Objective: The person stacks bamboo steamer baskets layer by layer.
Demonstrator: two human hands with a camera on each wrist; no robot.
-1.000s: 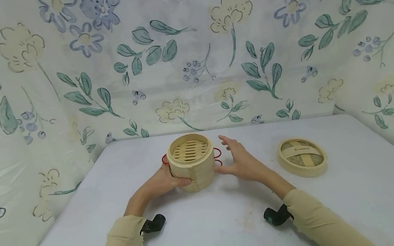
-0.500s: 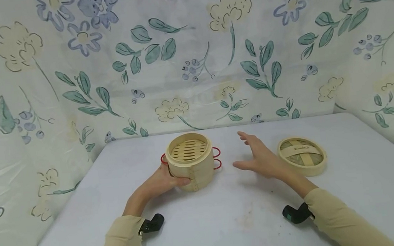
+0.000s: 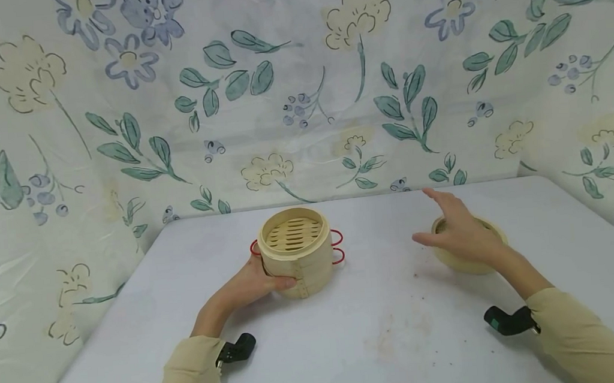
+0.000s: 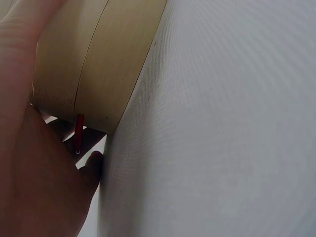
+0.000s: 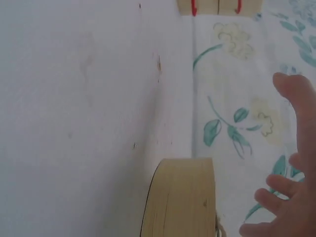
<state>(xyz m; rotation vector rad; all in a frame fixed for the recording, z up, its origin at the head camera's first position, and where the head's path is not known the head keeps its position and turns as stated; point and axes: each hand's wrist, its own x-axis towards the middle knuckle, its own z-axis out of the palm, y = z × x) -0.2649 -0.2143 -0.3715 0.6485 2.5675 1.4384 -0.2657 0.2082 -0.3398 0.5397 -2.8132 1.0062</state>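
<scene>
A two-tier bamboo steamer (image 3: 295, 252) with red wire handles stands uncovered on the white table (image 3: 350, 332). My left hand (image 3: 257, 279) grips its lower left side, thumb across the front; in the left wrist view the palm (image 4: 29, 187) lies against the steamer wall (image 4: 98, 64). The bamboo lid (image 3: 469, 260) lies flat to the right. My right hand (image 3: 459, 233) hovers over the lid with fingers spread and straight, holding nothing. The right wrist view shows the lid's rim (image 5: 182, 197) beside the fingers (image 5: 291, 197).
A floral cloth (image 3: 299, 96) hangs behind the table and wraps round both sides. The table's far edge meets it just beyond the steamer. Faint brown stains (image 3: 394, 335) mark the tabletop between my arms.
My right hand has moved right, from beside the steamer to above the lid. The left hand and the steamer have stayed in place.
</scene>
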